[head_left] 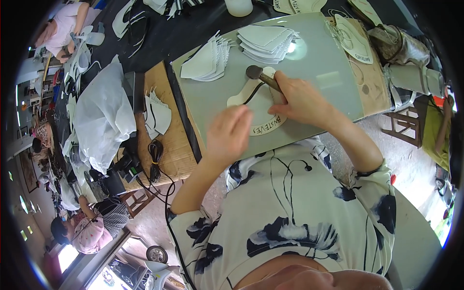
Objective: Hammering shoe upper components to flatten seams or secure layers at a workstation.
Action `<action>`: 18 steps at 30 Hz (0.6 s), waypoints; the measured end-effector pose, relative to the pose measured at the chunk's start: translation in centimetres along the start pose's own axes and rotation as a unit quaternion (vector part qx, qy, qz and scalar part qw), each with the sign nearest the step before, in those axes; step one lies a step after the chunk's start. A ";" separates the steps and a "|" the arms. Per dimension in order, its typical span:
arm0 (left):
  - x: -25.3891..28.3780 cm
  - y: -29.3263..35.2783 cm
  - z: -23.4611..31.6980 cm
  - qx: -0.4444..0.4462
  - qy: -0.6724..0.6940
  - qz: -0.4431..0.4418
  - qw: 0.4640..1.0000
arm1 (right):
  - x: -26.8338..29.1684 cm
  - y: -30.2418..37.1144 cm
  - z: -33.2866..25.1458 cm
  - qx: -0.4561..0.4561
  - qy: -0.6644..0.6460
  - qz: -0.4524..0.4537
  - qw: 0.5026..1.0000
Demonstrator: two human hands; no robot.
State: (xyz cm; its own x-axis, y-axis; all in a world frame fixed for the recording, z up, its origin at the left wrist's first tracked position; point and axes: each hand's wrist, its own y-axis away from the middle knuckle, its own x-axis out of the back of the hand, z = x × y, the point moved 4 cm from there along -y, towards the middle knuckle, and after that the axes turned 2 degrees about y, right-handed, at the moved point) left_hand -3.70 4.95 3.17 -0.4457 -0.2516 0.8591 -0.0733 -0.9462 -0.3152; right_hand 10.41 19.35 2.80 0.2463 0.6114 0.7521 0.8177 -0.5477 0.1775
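Observation:
My right hand is closed round a hammer, whose dark round head points to the far left. Beneath it lies a cream curved template with hand lettering along its edge. A white cut piece with a black strip lies on the template, partly covered by my hands. Just left of the template, my left hand is smeared by motion, and its fingers cannot be made out clearly. Farther off on the grey-green board stand two fanned stacks of white cut pieces, a left stack and a right stack.
Left of the board, a wooden panel carries more white pieces and a coiled black cable. A white plastic bag bulges beyond it. More templates lie at the far right. Other people work at the left.

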 end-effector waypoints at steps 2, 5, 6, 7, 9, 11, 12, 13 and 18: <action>-0.3 1.2 2.0 -0.096 0.012 0.020 0.995 | -0.2 0.1 0.4 -0.011 0.004 -0.007 1.000; -2.1 1.8 3.1 -0.034 0.039 -0.108 0.993 | -0.3 0.2 0.4 0.026 0.008 0.000 1.000; -2.3 1.8 2.9 -0.037 0.047 -0.114 0.992 | -0.1 0.2 0.3 0.024 0.001 0.008 1.000; -2.4 1.8 2.8 -0.041 0.054 -0.120 0.990 | 0.0 0.3 0.3 0.022 -0.004 0.017 1.000; -2.0 1.5 2.7 -0.043 0.058 -0.132 0.989 | 0.5 0.3 1.1 0.034 -0.047 0.018 0.998; -1.9 0.9 2.6 -0.046 0.064 -0.143 0.987 | 1.7 0.8 1.5 0.046 -0.088 0.021 0.995; -1.8 0.8 2.4 -0.040 0.068 -0.140 0.987 | 2.9 1.2 1.1 0.036 -0.089 0.024 0.995; -1.7 0.8 2.5 -0.033 0.074 -0.137 0.987 | 3.8 1.9 0.8 0.024 -0.090 0.027 0.995; -1.6 -0.5 2.4 -0.029 0.062 -0.104 0.992 | 6.0 3.7 0.4 0.033 0.068 0.076 0.994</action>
State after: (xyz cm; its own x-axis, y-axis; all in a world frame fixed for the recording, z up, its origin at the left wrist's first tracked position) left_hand -0.82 5.36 2.94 -0.5221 -0.0224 0.8526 -0.2240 -0.9610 -0.1625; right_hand 15.15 21.22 7.68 0.3004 0.4390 0.8468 0.8101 -0.5860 0.0165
